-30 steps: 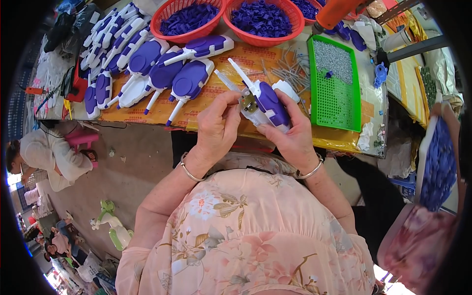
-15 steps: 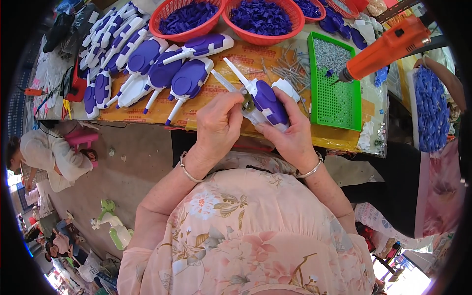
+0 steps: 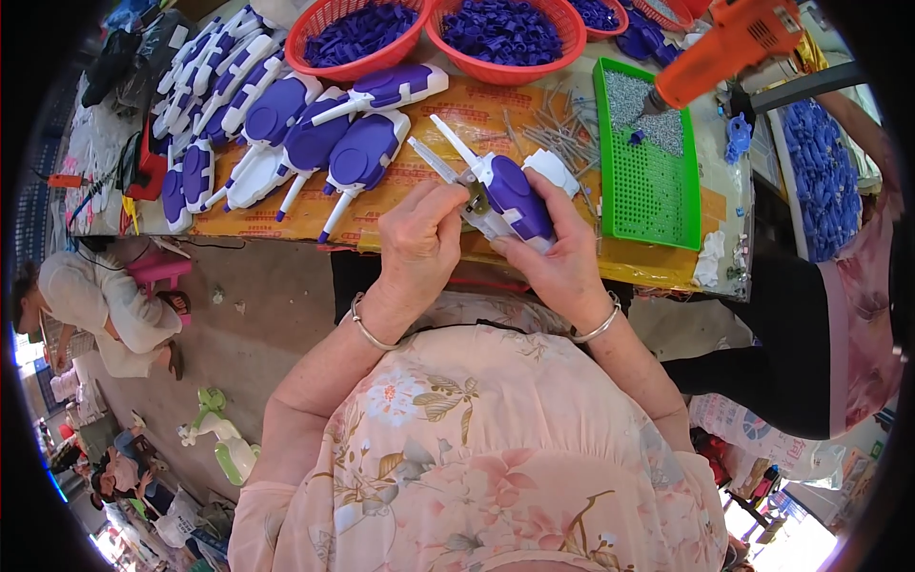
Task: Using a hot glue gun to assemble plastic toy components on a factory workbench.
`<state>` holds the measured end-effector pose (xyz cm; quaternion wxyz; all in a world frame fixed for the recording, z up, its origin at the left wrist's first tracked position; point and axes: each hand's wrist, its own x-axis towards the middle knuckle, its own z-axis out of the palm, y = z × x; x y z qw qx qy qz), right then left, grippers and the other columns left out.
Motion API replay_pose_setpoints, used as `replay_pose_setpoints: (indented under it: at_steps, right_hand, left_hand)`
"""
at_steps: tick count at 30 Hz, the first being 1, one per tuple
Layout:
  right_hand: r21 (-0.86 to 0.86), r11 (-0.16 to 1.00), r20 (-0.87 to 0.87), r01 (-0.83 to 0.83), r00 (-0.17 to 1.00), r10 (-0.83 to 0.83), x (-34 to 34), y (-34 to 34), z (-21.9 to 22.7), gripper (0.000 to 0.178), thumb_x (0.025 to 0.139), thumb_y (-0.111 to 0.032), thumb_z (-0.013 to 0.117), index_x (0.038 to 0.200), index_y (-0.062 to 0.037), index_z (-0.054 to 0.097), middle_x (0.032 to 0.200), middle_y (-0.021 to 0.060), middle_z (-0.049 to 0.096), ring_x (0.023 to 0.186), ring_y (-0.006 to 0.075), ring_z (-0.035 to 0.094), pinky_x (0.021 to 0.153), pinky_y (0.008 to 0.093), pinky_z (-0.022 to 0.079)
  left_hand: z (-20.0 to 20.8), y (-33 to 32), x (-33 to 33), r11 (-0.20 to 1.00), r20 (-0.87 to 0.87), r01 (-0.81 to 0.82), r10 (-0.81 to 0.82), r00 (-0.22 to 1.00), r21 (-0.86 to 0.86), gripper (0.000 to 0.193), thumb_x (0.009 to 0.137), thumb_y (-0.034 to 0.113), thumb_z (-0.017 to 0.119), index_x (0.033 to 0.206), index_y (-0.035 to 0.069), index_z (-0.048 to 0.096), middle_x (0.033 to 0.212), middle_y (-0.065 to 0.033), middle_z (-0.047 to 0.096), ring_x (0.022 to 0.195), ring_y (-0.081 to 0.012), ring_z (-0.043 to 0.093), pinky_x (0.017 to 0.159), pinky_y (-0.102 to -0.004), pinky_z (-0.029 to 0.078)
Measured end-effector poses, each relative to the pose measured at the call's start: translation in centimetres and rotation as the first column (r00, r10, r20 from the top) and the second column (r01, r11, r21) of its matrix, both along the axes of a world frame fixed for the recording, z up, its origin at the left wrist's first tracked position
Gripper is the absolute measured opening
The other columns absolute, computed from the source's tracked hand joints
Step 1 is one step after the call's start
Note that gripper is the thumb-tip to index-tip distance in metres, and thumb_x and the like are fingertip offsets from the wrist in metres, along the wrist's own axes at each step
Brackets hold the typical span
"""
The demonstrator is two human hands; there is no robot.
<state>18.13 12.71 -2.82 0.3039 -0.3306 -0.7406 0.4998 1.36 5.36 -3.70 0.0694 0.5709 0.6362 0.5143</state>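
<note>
In front of me, over the table's near edge, is a purple-and-white plastic device (image 3: 516, 195) with a long white antenna-like stem, its two halves parted. My right hand (image 3: 562, 243) wraps round its purple side, thumb at the lower end. With finger and thumb pinched together, my left hand (image 3: 419, 234) is at the gap beside the pale half (image 3: 440, 164); any small part in those fingertips is hidden. Several like purple-and-white devices (image 3: 368, 153) lie to the left on the table.
Red baskets (image 3: 355, 69) of purple parts stand at the back. On the right, a green tray (image 3: 653, 214) holds small metal screws, with an orange power screwdriver (image 3: 729, 52) above. Loose metal rods (image 3: 558, 124) lie beside it. A co-worker's arm (image 3: 863, 133) is at far right, near blue parts (image 3: 822, 176).
The orange screwdriver has shifted up and left, its tip now over the screws. The co-worker at right has moved. My hands keep nearly the same hold on the device.
</note>
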Motion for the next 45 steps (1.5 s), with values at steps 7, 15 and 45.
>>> replay_pose_setpoints:
  at_steps: [7, 15, 45]
  right_hand:
    - [-0.133, 0.991, -0.037, 0.012, 0.999, -0.017, 0.1, 0.1, 0.4, 0.073, 0.074, -0.004, 0.076, 0.138, 0.0005, 0.043, 0.119, 0.0071, 0.060, 0.104, 0.0117, 0.055, 0.093, 0.0259, 0.045]
    - [-0.143, 0.990, -0.042, 0.010, 0.999, -0.016, 0.3, 0.1, 0.2, 0.074, 0.074, -0.004, 0.076, 0.139, 0.0006, 0.042, 0.119, 0.0065, 0.059, 0.104, 0.0112, 0.054, 0.092, 0.0258, 0.045]
    - [0.135, 0.989, -0.040, 0.058, 0.998, -0.053, -0.7, -0.6, -0.3, 0.072, 0.074, -0.001, 0.075, 0.137, 0.0032, 0.041, 0.128, 0.0117, 0.053, 0.114, 0.0191, 0.054, 0.098, 0.0310, 0.043]
  left_hand:
    - [0.5, -0.4, 0.9, 0.996, 0.444, 0.071, -0.041, 0.895, -0.051, 0.026, 0.088, -0.009, 0.057, 0.113, -0.001, 0.058, 0.091, -0.0050, 0.065, 0.081, -0.0093, 0.064, 0.071, -0.0221, 0.052]
    - [-0.3, -0.5, 0.5, 0.995, 0.333, 0.086, -0.064, 0.941, -0.051, 0.025, 0.088, -0.007, 0.059, 0.112, -0.001, 0.059, 0.091, -0.0043, 0.065, 0.077, -0.0084, 0.063, 0.068, -0.0216, 0.051]
    - [2.8, -0.4, 2.4, 0.973, 0.827, 0.215, -0.048, 0.561, -0.090, 0.023, 0.088, 0.000, 0.061, 0.110, -0.006, 0.055, 0.084, -0.0075, 0.065, 0.056, -0.0077, 0.060, 0.048, -0.0215, 0.048]
